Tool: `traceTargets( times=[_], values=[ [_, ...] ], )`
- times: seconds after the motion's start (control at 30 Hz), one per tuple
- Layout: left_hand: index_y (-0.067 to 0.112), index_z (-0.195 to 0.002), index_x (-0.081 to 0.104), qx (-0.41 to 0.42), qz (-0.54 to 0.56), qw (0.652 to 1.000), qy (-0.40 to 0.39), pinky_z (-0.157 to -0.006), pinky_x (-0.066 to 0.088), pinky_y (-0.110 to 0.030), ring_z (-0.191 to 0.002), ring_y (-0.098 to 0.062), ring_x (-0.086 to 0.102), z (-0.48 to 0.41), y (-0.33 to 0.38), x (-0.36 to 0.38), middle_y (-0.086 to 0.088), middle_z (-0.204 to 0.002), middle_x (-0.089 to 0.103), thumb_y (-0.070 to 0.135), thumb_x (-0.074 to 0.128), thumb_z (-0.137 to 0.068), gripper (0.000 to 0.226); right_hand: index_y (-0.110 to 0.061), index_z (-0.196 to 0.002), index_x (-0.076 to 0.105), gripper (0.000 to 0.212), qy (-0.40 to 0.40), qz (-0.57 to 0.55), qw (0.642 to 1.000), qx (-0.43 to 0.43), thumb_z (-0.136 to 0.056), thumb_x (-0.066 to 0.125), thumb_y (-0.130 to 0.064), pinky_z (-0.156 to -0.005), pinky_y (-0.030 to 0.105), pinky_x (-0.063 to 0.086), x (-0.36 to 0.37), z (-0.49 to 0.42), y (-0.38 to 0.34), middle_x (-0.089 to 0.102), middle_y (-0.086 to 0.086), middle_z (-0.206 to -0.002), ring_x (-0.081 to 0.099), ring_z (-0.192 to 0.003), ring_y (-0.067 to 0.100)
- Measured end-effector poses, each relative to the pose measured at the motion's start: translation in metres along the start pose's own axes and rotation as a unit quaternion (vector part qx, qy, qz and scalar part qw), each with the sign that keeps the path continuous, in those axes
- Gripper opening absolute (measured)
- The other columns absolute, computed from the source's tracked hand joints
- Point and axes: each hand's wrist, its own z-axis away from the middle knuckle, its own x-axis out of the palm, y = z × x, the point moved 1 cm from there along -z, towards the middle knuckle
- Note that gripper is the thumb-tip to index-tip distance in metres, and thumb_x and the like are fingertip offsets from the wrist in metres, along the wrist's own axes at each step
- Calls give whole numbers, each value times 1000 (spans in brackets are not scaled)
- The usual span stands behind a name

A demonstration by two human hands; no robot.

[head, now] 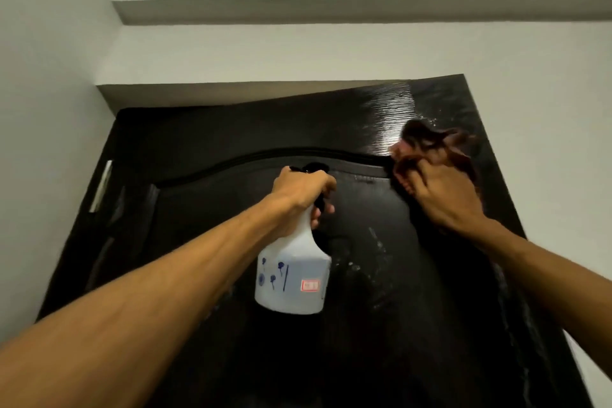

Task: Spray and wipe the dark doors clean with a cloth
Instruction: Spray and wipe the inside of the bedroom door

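Left hand [303, 190] and right hand [443, 195] bare; left forearm [165, 291] and right forearm [546, 268] unsleeved

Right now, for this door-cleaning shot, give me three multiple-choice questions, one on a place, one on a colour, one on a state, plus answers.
1. Where on the dark door is the cloth pressed? A) upper right B) lower left C) bottom centre
2. What colour is the spray bottle? A) green B) white C) red
3. What is the left hand doing? A) lying flat B) hanging empty C) gripping the bottle's neck

Answers: 1 A, the right hand holds it near the top right corner; 2 B, its body is pale white; 3 C, its fingers curl round the neck.
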Motion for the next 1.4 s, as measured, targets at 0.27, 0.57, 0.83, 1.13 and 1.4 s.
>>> traceTargets(
  times=[0.27,0.57,0.83,1.13,1.4],
  values=[
    [4,-83,72,-30,3,999,33,-45,44,-27,-44,-15,50,26,-74,-105,-14,-70,72,18,68,-92,17,-21,-129,53,41,-31,13,998,-61,-99,33,-41,-99,45,45,41,29,-134,56,7,-131,51,-124,30],
    [1,-88,74,-44,-15,994,94,-44,44,-26,-43,-17,50,46,-134,-253,-17,-72,74,17,70,-93,17,-24,-140,52,51,-96,20,986,-138,-99,29,-44,-106,42,38,91,20,-274,51,3,-145,47,-136,27],
    [3,-93,74,-46,-9,989,141,-44,44,-26,-45,-17,51,44,-164,-324,-19,-79,75,17,70,-94,15,-19,-149,46,55,-180,-15,929,-324,-101,32,-43,-124,43,23,146,49,-419,39,6,-159,33,-148,25],
    [5,-91,75,-73,-11,980,186,-45,45,-25,-44,-17,51,34,-215,-373,-16,-72,75,16,70,-90,12,-22,-157,30,62,-170,-52,909,-376,-103,23,-49,-123,46,19,178,21,-513,32,4,-163,27,-151,26],
    [7,-86,76,-85,-3,973,215,-45,46,-24,-40,-16,51,31,-228,-374,-18,-75,77,16,70,-87,11,-14,-153,37,57,-141,-31,951,-275,-103,31,-41,-120,49,25,199,-5,-559,43,12,-155,34,-145,30]
  ],
)
